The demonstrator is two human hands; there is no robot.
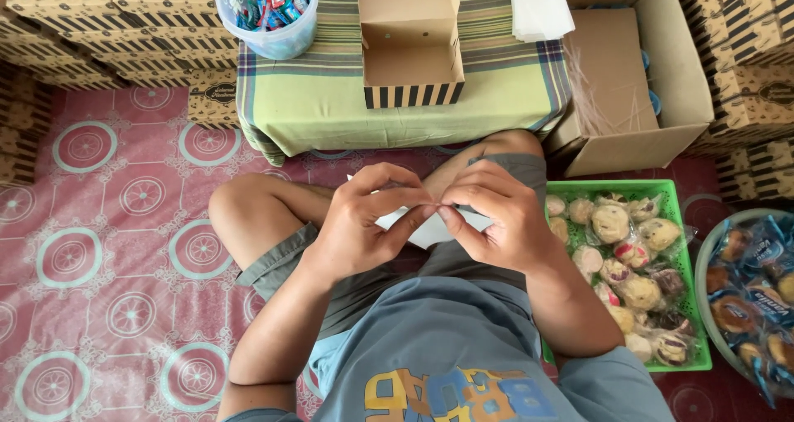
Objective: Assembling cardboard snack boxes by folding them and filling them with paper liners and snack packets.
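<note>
Fingers (413,197) of both hands pinching white paper sheet (430,228) between fingertips, sheet hanging below, over lap

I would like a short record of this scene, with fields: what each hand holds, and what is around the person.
left hand: left hand pinches a white sheet at its upper edge
right hand: right hand pinches the same sheet, fingertips meeting the left ones
in front: open striped box on a low table with green cloth
on table, left: clear tub of wrapped sweets
right side: green tray of wrapped pastries
far right: cardboard box
</note>
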